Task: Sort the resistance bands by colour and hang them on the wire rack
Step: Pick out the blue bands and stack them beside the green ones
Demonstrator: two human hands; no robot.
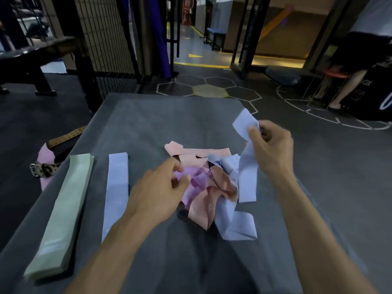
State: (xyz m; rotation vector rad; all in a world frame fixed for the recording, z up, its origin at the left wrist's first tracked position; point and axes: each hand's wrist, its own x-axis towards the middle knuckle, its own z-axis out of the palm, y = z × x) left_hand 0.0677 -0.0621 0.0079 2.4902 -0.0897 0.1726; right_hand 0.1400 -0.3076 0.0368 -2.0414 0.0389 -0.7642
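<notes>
fingers of right hand [270,145] pinch blue band [247,166] (left hand [157,185] seemingly on pile [203,187]).

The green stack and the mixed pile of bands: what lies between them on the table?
In the head view, a flat blue band stack lies between the green stack and the mixed pile.

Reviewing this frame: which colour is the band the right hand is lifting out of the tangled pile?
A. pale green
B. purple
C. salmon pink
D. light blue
D: the right hand grips a light blue band that trails up from the tangled pile, while the left hand pinches a purple band lower in it.
</notes>
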